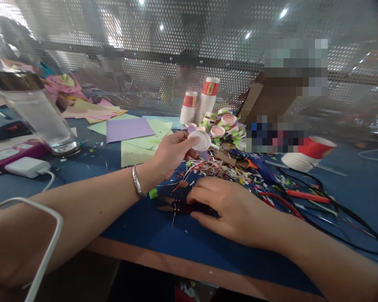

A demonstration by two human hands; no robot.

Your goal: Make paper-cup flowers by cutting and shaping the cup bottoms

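My left hand (176, 153) pinches a round white paper piece (200, 141), like a cut-off cup bottom, between thumb and fingers. Purple paper tabs (204, 155) stick out at its edge. Close to the table's front edge, my right hand (223, 205) is curled over the dark handles of a pair of pliers (173, 206), whose jaws point left on the blue table. Between and beyond the hands lies a heap of paper shreds (220, 170). Just behind my left hand is a pile of similar paper turtle-like pieces (225, 123) with green tabs.
Stacked paper cups (207, 100) stand at the back, and a red-and-white cup (311, 155) lies tilted at right. Black cables (362, 222) loop near a blue glue gun (263, 167). Coloured sheets (129, 130), a glass bottle (47, 117) and a white charger (28, 167) are at left.
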